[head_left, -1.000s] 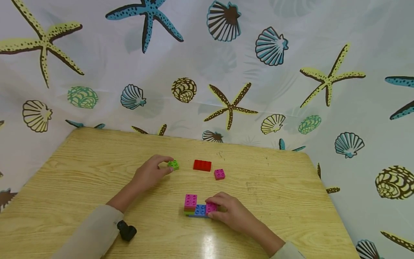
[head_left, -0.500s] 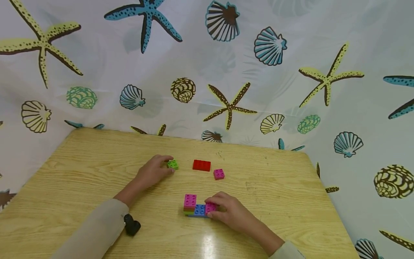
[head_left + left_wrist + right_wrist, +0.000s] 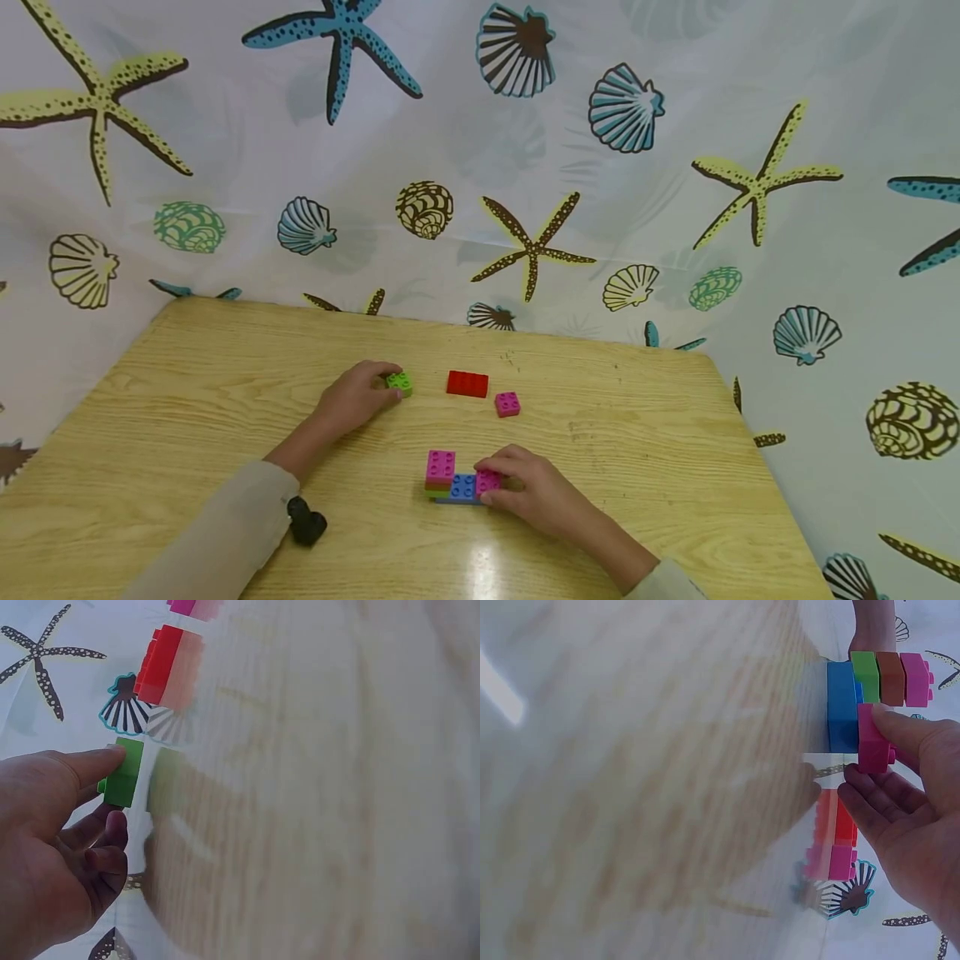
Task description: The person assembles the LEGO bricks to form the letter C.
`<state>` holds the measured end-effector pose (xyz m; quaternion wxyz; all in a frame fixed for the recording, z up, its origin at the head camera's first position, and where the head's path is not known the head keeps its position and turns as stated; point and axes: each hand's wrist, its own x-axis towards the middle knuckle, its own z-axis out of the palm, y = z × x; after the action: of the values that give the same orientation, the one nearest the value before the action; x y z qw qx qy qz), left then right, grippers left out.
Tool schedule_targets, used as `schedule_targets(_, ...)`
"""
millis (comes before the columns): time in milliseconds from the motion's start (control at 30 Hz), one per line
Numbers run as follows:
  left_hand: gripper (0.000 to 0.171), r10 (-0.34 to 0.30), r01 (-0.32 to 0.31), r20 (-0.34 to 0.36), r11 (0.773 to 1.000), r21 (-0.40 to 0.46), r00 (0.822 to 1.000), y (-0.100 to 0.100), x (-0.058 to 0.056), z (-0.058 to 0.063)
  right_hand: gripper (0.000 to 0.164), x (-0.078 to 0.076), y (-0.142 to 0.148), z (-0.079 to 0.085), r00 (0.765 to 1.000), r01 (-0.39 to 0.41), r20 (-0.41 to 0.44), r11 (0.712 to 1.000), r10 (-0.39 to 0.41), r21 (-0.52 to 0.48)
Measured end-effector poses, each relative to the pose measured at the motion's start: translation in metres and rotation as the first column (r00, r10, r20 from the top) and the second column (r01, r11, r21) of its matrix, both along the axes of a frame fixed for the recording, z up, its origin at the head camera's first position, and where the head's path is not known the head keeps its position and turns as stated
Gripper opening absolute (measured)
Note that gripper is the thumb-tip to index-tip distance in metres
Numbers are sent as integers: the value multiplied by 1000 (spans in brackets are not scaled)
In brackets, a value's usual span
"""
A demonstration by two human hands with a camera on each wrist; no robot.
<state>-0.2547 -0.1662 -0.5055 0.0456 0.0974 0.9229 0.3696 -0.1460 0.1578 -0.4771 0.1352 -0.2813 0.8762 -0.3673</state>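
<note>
My left hand [image 3: 352, 400] pinches a small lime-green brick [image 3: 400, 383] between thumb and finger at the left of the loose bricks. In the left wrist view that green brick [image 3: 124, 772] sits on its side relative to the camera, studs toward the palm. My right hand [image 3: 536, 492] pinches a pink brick [image 3: 487, 482] on the right end of a long blue brick [image 3: 463, 487]. Whether the pink brick is fully seated cannot be told. On the blue brick's left end rises a stack: green [image 3: 865, 677], brown [image 3: 890, 679] and pink [image 3: 915, 680] on top.
A red brick [image 3: 467, 384] lies behind the assembly, with a loose pink brick [image 3: 507, 404] to its right. All rest on a wooden table [image 3: 637, 417]. A cloth with starfish and shells [image 3: 450, 150] hangs behind the table. A small black device [image 3: 306, 522] is on the left sleeve.
The left forearm and sleeve have shifted slightly to the right and up, while the left fingers stay on the green brick. The right hand has barely moved.
</note>
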Motion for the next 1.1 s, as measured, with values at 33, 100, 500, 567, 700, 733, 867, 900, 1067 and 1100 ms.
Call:
schedule_targets(33, 47, 2, -2, 0, 1000, 7, 1000, -1, 1, 0, 38, 0, 0, 0, 1000, -2, -2, 1000, 2, 0)
schedule_targets(100, 47, 3, -3, -3, 1000, 26, 1000, -2, 3, 1, 38, 0, 0, 0, 1000, -4, -2, 1000, 4, 0)
schedule_targets(500, 49, -17, 18, -3, 988, 153, 1000, -4, 35, 14, 38, 0, 0, -1, 1000, 1, -6, 1000, -1, 10)
schedule_targets(567, 49, -25, 25, -1, 986, 166, 1000, -2, 41, 19, 38, 0, 0, -1, 1000, 3, -6, 1000, -3, 11)
schedule_targets(700, 46, -46, 45, -1, 981, 191, 999, 4, 55, 31, 38, 0, 0, -2, 1000, 3, -4, 1000, -3, 14)
schedule_targets(733, 46, -52, 51, 2, 979, 195, 999, 6, 58, 34, 38, 0, 0, -2, 1000, 3, -5, 1000, -3, 15)
schedule_targets(867, 44, -86, 83, 6, 973, 214, 996, 16, 72, 48, 38, 0, 0, -3, 1000, 4, -12, 1000, -4, 20)
schedule_targets(900, 44, -94, 91, 7, 972, 216, 996, 19, 75, 50, 38, -1, 0, -3, 1000, 4, -13, 1000, -4, 18)
schedule_targets(1067, 40, -144, 140, 2, 966, 215, 990, 29, 89, 61, 38, -1, 0, -3, 1000, 4, -13, 1000, -4, 9)
schedule_targets(1100, 40, -152, 148, 4, 966, 213, 988, 31, 92, 62, 38, -1, 0, -3, 1000, 3, -12, 1000, -3, 6)
